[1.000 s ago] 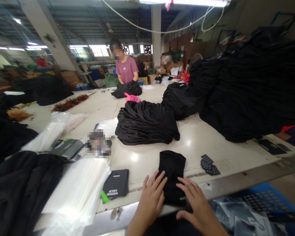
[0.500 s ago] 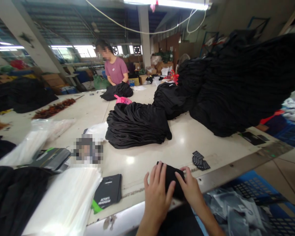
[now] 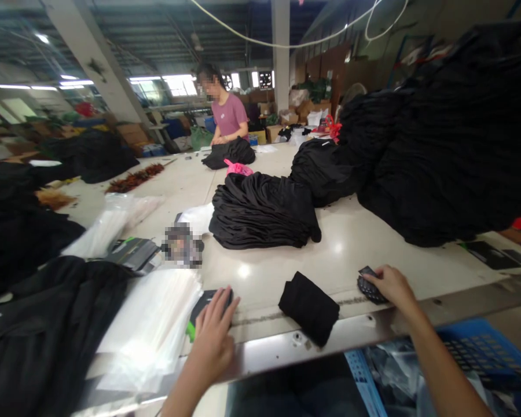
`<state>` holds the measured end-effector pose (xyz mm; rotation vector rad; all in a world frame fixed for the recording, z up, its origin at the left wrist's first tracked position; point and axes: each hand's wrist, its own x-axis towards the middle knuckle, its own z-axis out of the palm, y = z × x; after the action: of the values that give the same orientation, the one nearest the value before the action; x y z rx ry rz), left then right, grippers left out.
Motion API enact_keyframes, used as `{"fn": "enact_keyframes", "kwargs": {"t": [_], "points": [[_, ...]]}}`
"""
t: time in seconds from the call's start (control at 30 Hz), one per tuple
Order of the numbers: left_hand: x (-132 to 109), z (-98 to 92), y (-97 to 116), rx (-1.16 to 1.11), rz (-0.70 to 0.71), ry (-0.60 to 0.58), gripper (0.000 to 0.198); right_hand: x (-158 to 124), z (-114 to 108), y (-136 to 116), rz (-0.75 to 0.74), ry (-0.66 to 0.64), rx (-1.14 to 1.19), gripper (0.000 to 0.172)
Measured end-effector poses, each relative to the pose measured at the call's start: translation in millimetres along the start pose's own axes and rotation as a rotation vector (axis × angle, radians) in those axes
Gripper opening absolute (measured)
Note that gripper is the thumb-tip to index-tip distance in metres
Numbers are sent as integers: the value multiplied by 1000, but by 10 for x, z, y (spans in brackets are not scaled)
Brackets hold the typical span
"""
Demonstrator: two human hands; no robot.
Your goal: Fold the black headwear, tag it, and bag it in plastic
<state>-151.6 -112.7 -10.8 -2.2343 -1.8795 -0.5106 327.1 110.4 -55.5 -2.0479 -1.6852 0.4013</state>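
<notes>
A small folded black cloth (image 3: 309, 307) lies at the near edge of the white table (image 3: 364, 243), with neither hand on it. My left hand (image 3: 213, 336) rests with fingers stretched flat on a dark card packet with a green tab (image 3: 206, 305), left of the cloth. My right hand (image 3: 391, 284) reaches right of the cloth and its fingers curl over a small pile of dark tags (image 3: 367, 288); whether it grips one I cannot see.
Clear plastic bags (image 3: 150, 324) lie stacked at the near left beside black fabric (image 3: 43, 330). Bundles of black cloth (image 3: 263, 211) and a tall black heap (image 3: 451, 145) fill the middle and right. A person in a pink shirt (image 3: 230, 116) works at the far end. Blue crates (image 3: 473, 347) sit below right.
Both hands left the folded cloth and spread apart: the left moved onto the card packet, the right onto the tags. The cloth now lies folded smaller, alone.
</notes>
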Motion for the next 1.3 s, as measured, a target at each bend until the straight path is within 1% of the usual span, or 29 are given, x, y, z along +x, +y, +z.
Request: {"fn": "enact_keyframes", "kwargs": {"t": [0.07, 0.1, 0.17, 0.23, 0.27, 0.33, 0.4, 0.5, 0.57, 0.63, 0.67, 0.73, 0.8, 0.83, 0.9, 0.97, 1.03, 1.07, 1.13, 1.17, 1.2, 1.27, 1.3], "points": [[-260, -15, -383, 79, 23, 27, 67, 9, -16, 18, 8, -20, 46, 30], [-354, -29, -523, 106, 59, 34, 60, 2, -39, 8, 11, -15, 69, 32], [-457, -81, -678, 128, 150, 43, 47, -40, -106, -43, 1, 19, 123, 42], [-469, -157, -688, 113, 198, 68, 40, -117, -193, -125, -33, 59, 195, 57], [-455, -197, -659, 100, 203, 87, 38, -164, -240, -169, -57, 74, 227, 61], [-421, -264, -580, 77, 182, 126, 32, -256, -327, -242, -97, 85, 282, 59], [-402, -312, -520, 45, 138, 142, 26, -315, -389, -268, -95, 85, 298, 55], [-399, -367, -480, -36, 92, 164, 23, -315, -407, -199, -44, 96, 259, 57], [-366, -403, -425, -59, 72, 238, 22, -286, -377, -119, -25, 61, 225, 53], [-269, -425, -276, -73, 58, 334, 20, -268, -336, -60, -37, -7, 222, 44], [-195, -424, -154, -97, 58, 376, 18, -268, -318, -47, -52, -27, 225, 40], [-4, -379, 184, -194, 81, 455, 18, -280, -302, -49, -81, -24, 226, 36], [209, -267, 595, -300, 137, 508, 22, -300, -323, -66, -93, 9, 225, 37], [309, -188, 800, -333, 169, 510, 23, -312, -349, -70, -92, 24, 228, 38], [476, 1, 1153, -344, 240, 449, 24, -346, -419, -75, -82, 43, 245, 41], [579, 192, 1383, -333, 281, 348, 30, -416, -485, -104, -77, 42, 295, 45], [613, 341, 1484, -344, 276, 266, 35, -554, -506, -215, -100, 10, 384, 50], [609, 393, 1498, -359, 262, 239, 38, -653, -490, -315, -125, -25, 446, 53], [575, 447, 1485, -390, 235, 198, 42, -900, -401, -602, -184, -120, 574, 57], [553, 456, 1471, -402, 228, 177, 45, -1035, -332, -775, -204, -177, 655, 55], [530, 458, 1460, -413, 224, 159, 49, -1168, -253, -954, -220, -209, 688, 51], [487, 453, 1451, -430, 206, 137, 54, -1402, -85, -1282, -232, -200, 669, 40], [467, 450, 1452, -444, 189, 137, 56, -1493, -3, -1409, -233, -158, 627, 35]]}}
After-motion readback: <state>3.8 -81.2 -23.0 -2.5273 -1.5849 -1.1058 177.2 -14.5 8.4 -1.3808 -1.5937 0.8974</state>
